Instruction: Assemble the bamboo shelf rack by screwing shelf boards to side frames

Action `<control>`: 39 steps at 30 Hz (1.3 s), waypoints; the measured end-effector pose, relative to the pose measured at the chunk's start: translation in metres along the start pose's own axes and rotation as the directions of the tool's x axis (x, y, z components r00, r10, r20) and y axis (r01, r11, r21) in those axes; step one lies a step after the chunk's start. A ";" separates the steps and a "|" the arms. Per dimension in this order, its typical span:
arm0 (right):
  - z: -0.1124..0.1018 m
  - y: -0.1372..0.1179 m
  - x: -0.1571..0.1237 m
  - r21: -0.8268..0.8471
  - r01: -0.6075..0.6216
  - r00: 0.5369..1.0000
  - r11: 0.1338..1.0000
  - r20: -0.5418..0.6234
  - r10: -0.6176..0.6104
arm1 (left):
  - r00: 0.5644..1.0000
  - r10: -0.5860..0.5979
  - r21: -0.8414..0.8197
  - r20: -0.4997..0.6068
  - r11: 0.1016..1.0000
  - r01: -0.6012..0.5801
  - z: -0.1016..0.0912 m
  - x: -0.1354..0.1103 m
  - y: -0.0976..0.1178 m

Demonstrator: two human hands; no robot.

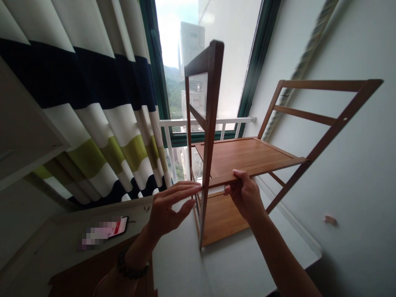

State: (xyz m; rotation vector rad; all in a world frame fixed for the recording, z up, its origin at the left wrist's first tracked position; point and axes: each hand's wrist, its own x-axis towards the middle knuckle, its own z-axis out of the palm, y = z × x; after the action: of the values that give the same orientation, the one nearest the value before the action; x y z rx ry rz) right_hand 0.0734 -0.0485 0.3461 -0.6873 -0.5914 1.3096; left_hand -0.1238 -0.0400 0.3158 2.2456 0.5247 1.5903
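A brown wooden shelf rack (213, 103) stands upright, with two side frames and two flat boards. My right hand (249, 196) grips the front edge of the upper shelf board (247, 154) near its left end, fingers above and below the edge. My left hand (168, 208) is stretched out flat, its fingertips at the left side frame's front post, level with that board. The lower shelf board (222, 216) lies beneath, partly hidden by my right hand and forearm. Whether a small part sits between my right fingers is unclear.
The rack rests on a white tabletop (176, 264) beside a window with a white railing (207, 122). A striped curtain (102, 103) hangs at left. A phone (119, 227) and several small dark pieces lie on the ledge, near a brown wooden panel (102, 268).
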 end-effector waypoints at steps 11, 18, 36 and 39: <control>-0.002 0.001 0.000 -0.017 0.014 1.000 1.000 0.006 -0.014 | 0.972 -0.132 0.206 -0.193 0.963 0.172 0.001 0.008 -0.007; -0.001 0.000 0.001 -0.027 0.009 0.999 1.000 0.031 -0.009 | 0.916 -0.402 -0.005 -0.010 0.916 0.402 -0.004 0.021 0.025; -0.004 0.001 0.001 -0.031 0.004 0.999 1.000 0.041 -0.003 | 0.968 -0.243 0.381 0.066 0.902 0.201 0.005 0.018 0.036; -0.005 0.001 0.002 -0.032 0.002 1.000 0.999 0.031 -0.001 | 0.978 -0.207 0.370 0.025 0.911 0.184 0.006 0.019 0.030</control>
State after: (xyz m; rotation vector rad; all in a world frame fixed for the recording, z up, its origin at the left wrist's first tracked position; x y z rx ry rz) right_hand 0.0767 -0.0472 0.3426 -0.6941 -0.6390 1.3135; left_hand -0.1096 -0.0577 0.3436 2.4001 1.0709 1.4060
